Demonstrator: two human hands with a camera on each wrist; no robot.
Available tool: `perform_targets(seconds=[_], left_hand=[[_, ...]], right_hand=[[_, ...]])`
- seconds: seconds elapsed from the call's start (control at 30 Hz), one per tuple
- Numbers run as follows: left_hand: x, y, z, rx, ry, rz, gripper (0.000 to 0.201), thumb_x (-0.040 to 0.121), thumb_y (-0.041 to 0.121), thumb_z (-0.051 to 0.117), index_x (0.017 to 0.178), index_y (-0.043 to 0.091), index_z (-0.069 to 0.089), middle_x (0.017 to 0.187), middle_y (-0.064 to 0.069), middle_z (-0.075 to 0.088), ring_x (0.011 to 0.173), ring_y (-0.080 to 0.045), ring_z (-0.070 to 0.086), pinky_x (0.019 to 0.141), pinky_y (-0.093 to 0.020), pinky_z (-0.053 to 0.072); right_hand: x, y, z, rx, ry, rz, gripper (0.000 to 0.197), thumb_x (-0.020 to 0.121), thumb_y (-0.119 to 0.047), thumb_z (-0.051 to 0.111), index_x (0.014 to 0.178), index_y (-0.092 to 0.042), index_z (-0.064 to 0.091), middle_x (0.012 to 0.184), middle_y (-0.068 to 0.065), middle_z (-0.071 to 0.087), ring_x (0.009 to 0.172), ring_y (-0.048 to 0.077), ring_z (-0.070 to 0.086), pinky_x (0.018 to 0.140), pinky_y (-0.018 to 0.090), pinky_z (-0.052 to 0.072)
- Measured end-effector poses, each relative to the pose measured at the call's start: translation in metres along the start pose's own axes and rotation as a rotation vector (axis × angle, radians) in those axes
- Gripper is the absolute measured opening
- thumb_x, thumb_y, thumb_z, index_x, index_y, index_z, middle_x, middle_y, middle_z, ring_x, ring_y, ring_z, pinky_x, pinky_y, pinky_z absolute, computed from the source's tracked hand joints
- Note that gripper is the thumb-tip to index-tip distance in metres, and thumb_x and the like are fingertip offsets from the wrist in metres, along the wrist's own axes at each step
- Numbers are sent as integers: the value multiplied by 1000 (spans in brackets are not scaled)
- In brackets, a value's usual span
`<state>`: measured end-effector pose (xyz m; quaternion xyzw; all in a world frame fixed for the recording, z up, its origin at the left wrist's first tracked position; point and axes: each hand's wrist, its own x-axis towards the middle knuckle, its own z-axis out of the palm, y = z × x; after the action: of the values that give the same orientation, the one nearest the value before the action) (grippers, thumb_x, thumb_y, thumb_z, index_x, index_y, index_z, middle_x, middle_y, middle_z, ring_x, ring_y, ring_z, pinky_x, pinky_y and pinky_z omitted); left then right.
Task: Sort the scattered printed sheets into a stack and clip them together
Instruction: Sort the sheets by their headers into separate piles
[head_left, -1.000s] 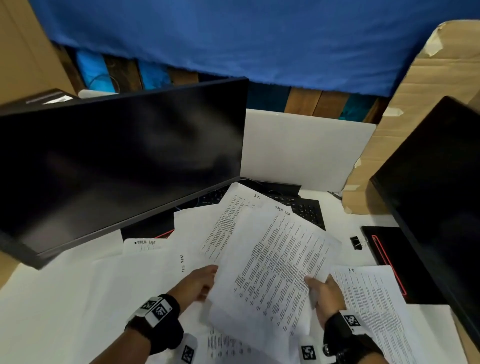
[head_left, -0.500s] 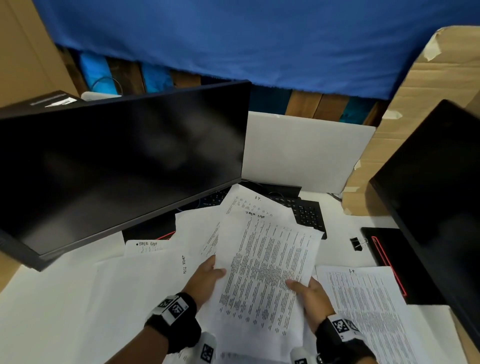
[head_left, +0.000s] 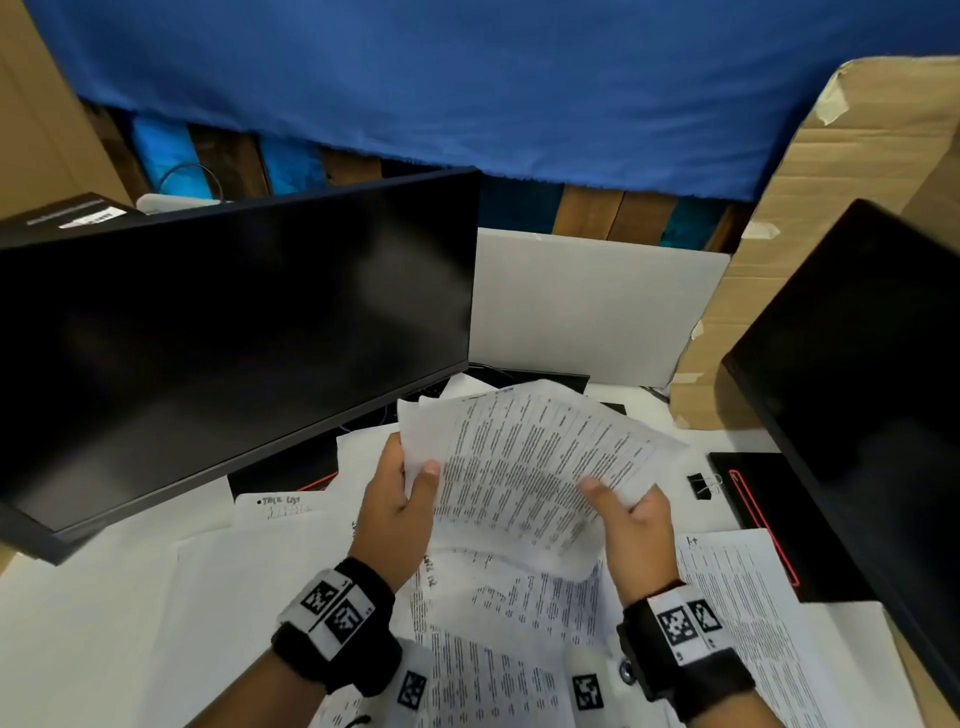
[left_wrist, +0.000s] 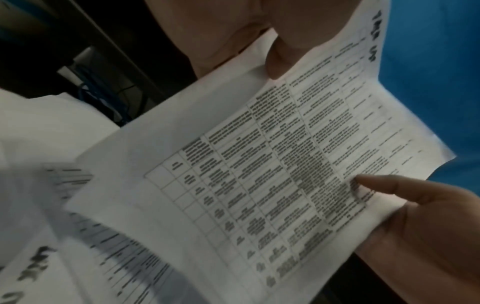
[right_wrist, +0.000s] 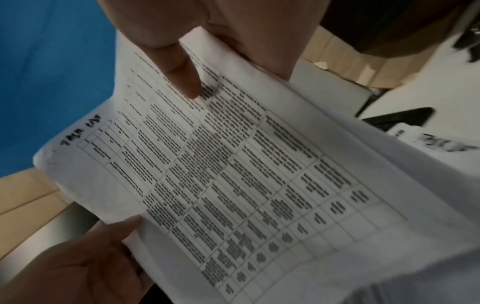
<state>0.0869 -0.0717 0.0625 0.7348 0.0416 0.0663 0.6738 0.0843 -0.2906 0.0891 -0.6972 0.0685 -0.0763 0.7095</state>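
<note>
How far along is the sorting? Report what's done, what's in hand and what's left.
Done: little that shows; no squared stack lies on the desk.
In hand: the left hand and right hand each pinch an edge of the raised printed sheets.
Left: loose sheets lie scattered on the desk, and the binder clip lies untouched beside them.

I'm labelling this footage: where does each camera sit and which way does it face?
Head: worn high, looking down at the desk; both hands, left hand and right hand, hold the printed sheets; binder clip lies right.
Left wrist: looks along the left hand at the sheets; right thumb opposite.
Right wrist: looks along the right hand; left thumb opposite.
Shared: all show the gridded top sheet.
</note>
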Motion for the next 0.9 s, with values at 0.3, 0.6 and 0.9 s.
perform_targets(seconds=[0.3, 0.6, 0.9], left_hand=[[-18, 0, 3, -59, 63, 46, 13, 96, 17, 45, 100, 30, 46, 88, 24, 63, 84, -1, 65, 69, -21, 55], [-12, 9, 17, -106, 80, -97, 21, 97, 2, 44, 98, 21, 52, 87, 6, 67, 81, -8, 66, 67, -18, 52], [-13, 6, 29, -180, 86, -258, 27, 98, 7, 45, 118, 21, 57, 104, 8, 66, 97, -3, 61, 69, -11, 51]], right_hand=[[-2, 11, 6, -46, -7, -38, 26, 83, 13, 56, 100, -7, 53, 92, 6, 61, 84, 10, 62, 62, 13, 49], [5, 15, 8, 42, 43, 13, 26, 76, 7, 52, 94, -11, 53, 84, 3, 60, 71, 9, 60, 53, 17, 48], [-6, 34, 0, 9, 118, 180, 30, 88, 6, 49, 105, -14, 63, 93, -2, 71, 89, 14, 69, 58, 14, 51]])
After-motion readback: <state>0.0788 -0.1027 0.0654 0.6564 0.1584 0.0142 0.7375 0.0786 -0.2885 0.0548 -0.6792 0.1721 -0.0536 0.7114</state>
